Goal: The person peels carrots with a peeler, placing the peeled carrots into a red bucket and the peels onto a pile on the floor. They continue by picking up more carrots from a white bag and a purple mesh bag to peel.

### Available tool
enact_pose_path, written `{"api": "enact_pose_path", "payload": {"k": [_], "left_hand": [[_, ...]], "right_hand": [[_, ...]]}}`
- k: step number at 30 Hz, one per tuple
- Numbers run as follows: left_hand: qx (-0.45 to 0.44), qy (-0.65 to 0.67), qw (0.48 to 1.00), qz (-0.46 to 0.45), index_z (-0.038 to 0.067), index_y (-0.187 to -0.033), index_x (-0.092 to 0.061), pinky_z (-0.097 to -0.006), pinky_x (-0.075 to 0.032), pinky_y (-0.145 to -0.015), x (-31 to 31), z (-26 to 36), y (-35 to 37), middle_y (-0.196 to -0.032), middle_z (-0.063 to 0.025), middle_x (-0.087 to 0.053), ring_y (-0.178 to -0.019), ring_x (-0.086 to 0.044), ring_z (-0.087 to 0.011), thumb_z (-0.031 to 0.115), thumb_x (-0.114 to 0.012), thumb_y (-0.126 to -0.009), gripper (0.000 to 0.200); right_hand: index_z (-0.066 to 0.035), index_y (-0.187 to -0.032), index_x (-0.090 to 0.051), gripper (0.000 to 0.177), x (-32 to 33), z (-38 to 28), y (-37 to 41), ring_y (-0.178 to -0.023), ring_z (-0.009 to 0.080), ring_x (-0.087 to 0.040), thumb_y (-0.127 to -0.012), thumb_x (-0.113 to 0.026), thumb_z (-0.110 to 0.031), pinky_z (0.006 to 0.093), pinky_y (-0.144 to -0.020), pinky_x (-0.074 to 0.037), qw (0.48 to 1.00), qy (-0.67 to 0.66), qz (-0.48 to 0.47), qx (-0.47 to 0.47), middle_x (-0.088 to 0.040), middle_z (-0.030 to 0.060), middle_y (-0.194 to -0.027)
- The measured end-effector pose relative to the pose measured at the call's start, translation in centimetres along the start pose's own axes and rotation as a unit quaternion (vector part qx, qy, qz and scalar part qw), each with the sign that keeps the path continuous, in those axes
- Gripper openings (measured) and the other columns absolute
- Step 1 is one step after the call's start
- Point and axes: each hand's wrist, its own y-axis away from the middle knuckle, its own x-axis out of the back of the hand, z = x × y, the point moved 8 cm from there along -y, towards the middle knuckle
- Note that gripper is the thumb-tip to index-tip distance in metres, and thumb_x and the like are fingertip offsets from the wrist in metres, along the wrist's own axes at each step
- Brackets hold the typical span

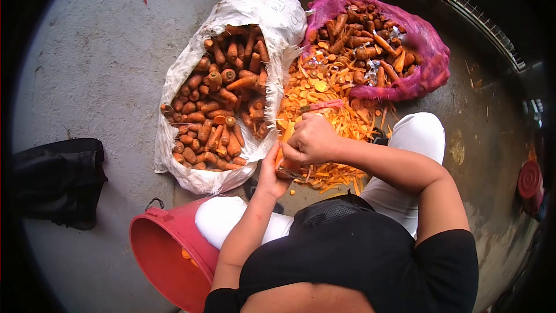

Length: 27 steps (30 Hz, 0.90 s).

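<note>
My left hand (pixel 273 176) is closed around a peeled orange carrot (pixel 280 156), low in front of the white sack. Close against it, my right hand (pixel 313 139) is curled with its thumb at the carrot; I cannot tell what its fingers hold. A dark, shiny piece (pixel 288 173) shows just below the two hands. Beyond my right knuckles, a pink-handled tool (pixel 322 105) overlaps the heap of carrot peelings (pixel 341 142). To the left, a white woven sack (pixel 179 81) gapes open, full of unpeeled carrots (pixel 214 81).
A pink mesh sack (pixel 434 61) of carrots lies at the back right, behind the peelings. By my left leg, a red bucket (pixel 168 255) leans with some orange pieces inside. Black cloth (pixel 61 182) lies on the grey floor far left. A round red object (pixel 530 182) is far right.
</note>
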Motion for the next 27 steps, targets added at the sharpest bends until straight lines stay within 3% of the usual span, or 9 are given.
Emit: {"api": "enact_pose_path", "payload": {"k": [3, 7, 10, 12, 13, 16, 19, 23, 27], "left_hand": [[-0.013, 0.001, 1.000, -0.010, 0.010, -0.124, -0.051, -0.0363, -0.050, -0.087, -0.7, 0.1, 0.2, -0.111, -0.0039, -0.061, -0.102, -0.060, -0.0186, 0.038, -0.044, -0.098, 0.039], [-0.004, -0.036, 0.999, -0.010, 0.009, -0.118, -0.053, -0.0359, -0.054, -0.062, -1.6, 0.4, 0.6, -0.097, -0.0088, -0.064, -0.081, -0.064, -0.0221, 0.041, -0.042, -0.097, 0.039], [0.015, -0.083, 0.996, -0.039, 0.005, -0.115, -0.052, -0.0337, -0.054, -0.056, -1.4, -0.1, 1.3, -0.089, -0.0132, -0.063, -0.072, -0.065, -0.0206, 0.041, -0.042, -0.098, 0.041], [0.022, -0.079, 0.995, -0.060, 0.005, -0.117, -0.051, -0.0351, -0.055, -0.059, -1.7, -0.6, 1.5, -0.090, -0.0134, -0.063, -0.074, -0.065, -0.0215, 0.040, -0.039, -0.099, 0.041], [0.026, -0.079, 0.994, -0.069, 0.005, -0.117, -0.051, -0.0358, -0.055, -0.060, -1.8, -0.6, 1.5, -0.090, -0.0135, -0.063, -0.074, -0.065, -0.0220, 0.040, -0.038, -0.099, 0.042], [-0.004, -0.081, 0.996, -0.025, 0.004, -0.121, -0.049, -0.0376, -0.055, -0.067, -1.9, 0.2, 1.1, -0.092, -0.0154, -0.064, -0.078, -0.065, -0.0234, 0.039, -0.034, -0.100, 0.043], [-0.003, -0.033, 0.999, -0.032, 0.004, -0.122, -0.049, -0.0379, -0.054, -0.074, -1.2, 0.4, 0.5, -0.097, -0.0157, -0.064, -0.083, -0.065, -0.0244, 0.038, -0.031, -0.101, 0.045], [-0.001, 0.001, 0.999, -0.052, 0.005, -0.123, -0.049, -0.0361, -0.053, -0.081, -0.5, 0.2, -0.1, -0.105, -0.0115, -0.063, -0.093, -0.064, -0.0226, 0.036, -0.033, -0.101, 0.041], [0.005, 0.008, 1.000, -0.005, 0.008, -0.123, -0.051, -0.0370, -0.051, -0.086, -0.6, -0.1, 0.3, -0.111, -0.0074, -0.062, -0.101, -0.062, -0.0209, 0.036, -0.037, -0.100, 0.039]], "right_hand": [[-0.015, -0.044, -0.054, 0.037, -0.2, 0.8, -0.3, -0.043, 0.0230, -0.048, -0.078, -0.062, -0.023, 0.0365, -0.051, -0.035, 1.000, 0.001, 0.005, 0.009, -0.049, 0.0046, -0.044], [-0.010, -0.044, -0.059, 0.041, -0.5, 4.2, -0.9, -0.036, 0.0294, -0.048, -0.080, -0.059, -0.032, 0.0387, -0.044, -0.043, 0.998, 0.018, 0.010, -0.056, -0.047, 0.0104, -0.039], [-0.012, -0.052, -0.064, 0.049, -0.1, 12.1, -1.5, -0.044, 0.0281, -0.055, -0.088, -0.048, -0.041, 0.0399, -0.050, -0.047, 0.960, 0.105, -0.070, -0.250, -0.053, 0.0100, -0.046], [-0.011, -0.058, -0.066, 0.051, 0.6, 17.2, -0.7, -0.045, 0.0222, -0.054, -0.091, -0.041, -0.041, 0.0335, -0.056, -0.046, 0.932, 0.229, -0.115, -0.255, -0.058, 0.0063, -0.052], [-0.009, -0.058, -0.065, 0.051, 1.1, 19.5, 0.4, -0.046, 0.0218, -0.056, -0.090, -0.042, -0.040, 0.0355, -0.058, -0.048, 0.896, 0.221, -0.143, -0.358, -0.057, 0.0076, -0.050], [-0.009, -0.058, -0.066, 0.049, 2.3, 17.8, -0.2, -0.043, 0.0214, -0.056, -0.088, -0.045, -0.040, 0.0366, -0.050, -0.048, 0.911, 0.234, -0.065, -0.332, -0.056, 0.0091, -0.048], [-0.010, -0.056, -0.066, 0.045, 0.8, 13.2, -0.6, -0.039, 0.0228, -0.054, -0.085, -0.050, -0.039, 0.0369, -0.044, -0.045, 0.941, 0.033, -0.074, -0.329, -0.054, 0.0090, -0.046], [-0.014, -0.047, -0.060, 0.038, -0.9, 4.0, -0.3, -0.042, 0.0228, -0.049, -0.082, -0.057, -0.028, 0.0373, -0.047, -0.038, 0.997, -0.008, -0.051, -0.063, -0.051, 0.0059, -0.044], [-0.014, -0.045, -0.057, 0.037, -0.7, 0.8, -0.2, -0.043, 0.0251, -0.047, -0.080, -0.060, -0.026, 0.0383, -0.051, -0.037, 1.000, -0.026, -0.015, 0.002, -0.048, 0.0065, -0.044]]}}
